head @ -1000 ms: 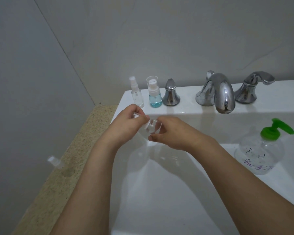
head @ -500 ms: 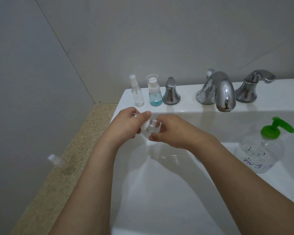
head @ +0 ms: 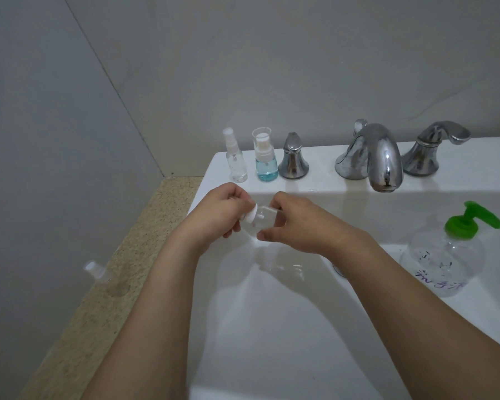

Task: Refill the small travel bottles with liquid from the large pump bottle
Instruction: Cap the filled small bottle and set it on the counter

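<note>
Over the left part of the white sink (head: 272, 327) my right hand (head: 298, 223) grips a small clear travel bottle (head: 261, 222) lying sideways. My left hand (head: 218, 213) pinches its white cap (head: 251, 216) at the bottle's mouth. The large clear pump bottle (head: 442, 261) with a green pump head stands on the sink's right rim, away from both hands. On the back ledge stand a clear spray bottle (head: 237, 160) and a small bottle with blue liquid (head: 265, 157).
A chrome faucet spout (head: 378, 157) with two chrome handles (head: 292, 158) (head: 429, 148) lines the back ledge. A speckled beige counter (head: 104, 298) runs along the left, carrying a small clear cap (head: 94, 269). Grey walls close in behind and to the left.
My left hand has turned on the white cap at the bottle's mouth, and the cap now shows tilted beside the neck. Both hands stay over the same spot.
</note>
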`<state>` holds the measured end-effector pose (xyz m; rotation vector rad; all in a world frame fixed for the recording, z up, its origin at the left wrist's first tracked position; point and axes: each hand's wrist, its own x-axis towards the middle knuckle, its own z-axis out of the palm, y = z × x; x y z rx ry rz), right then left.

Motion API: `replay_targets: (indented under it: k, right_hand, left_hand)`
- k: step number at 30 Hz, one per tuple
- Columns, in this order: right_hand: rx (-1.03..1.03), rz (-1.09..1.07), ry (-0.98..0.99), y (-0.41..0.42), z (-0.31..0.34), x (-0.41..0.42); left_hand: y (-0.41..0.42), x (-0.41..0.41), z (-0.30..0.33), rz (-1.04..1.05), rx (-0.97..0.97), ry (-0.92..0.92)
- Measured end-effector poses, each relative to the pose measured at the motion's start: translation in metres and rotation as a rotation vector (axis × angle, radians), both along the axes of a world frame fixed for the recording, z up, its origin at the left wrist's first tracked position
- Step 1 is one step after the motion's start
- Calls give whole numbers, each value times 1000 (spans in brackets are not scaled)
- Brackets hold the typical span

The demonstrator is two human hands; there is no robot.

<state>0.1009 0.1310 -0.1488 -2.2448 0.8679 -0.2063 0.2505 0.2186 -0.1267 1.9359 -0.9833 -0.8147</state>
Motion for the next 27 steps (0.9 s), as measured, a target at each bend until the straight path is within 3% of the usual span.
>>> replay_targets:
  k: [7, 13, 17, 27]
  right_hand:
    - [-8, -1, -32, 0, 1, 0]
    - [-5, 4, -51, 0, 2, 0]
    - [-16, 24, -51, -2, -1, 1]
    - [195, 65, -136, -8, -6, -2]
  left_hand:
    - [0, 0, -2, 67, 62, -86]
    - [1, 1, 2, 31, -43, 53]
    - [1, 2, -1, 39, 48, -53]
    - [8, 6, 2, -85, -37, -67]
